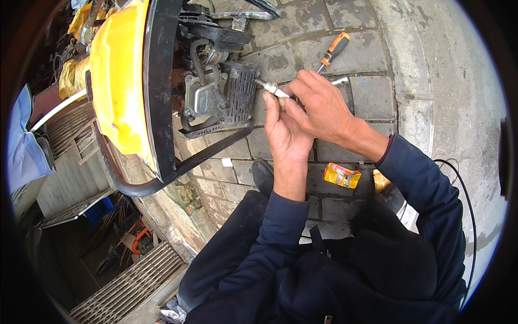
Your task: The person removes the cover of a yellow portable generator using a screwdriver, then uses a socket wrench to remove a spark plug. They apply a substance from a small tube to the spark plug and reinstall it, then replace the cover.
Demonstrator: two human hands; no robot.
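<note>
Spark plug [272, 88] pinched in both hands [290, 134] [328, 110] together, threaded end [260, 82] toward the engine [202, 96].

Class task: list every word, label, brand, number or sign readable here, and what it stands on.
Small red-and-yellow box: printed, but too small and blurred to read reliably.
Spark plug: no marking legible.
Yellow tank: no lettering legible.
Screwdriver: no lettering legible.
Nothing can be quoted with certainty.

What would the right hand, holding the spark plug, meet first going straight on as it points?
With the spark plug leading, likely the slotted black engine cover, though depth is unclear.
</note>
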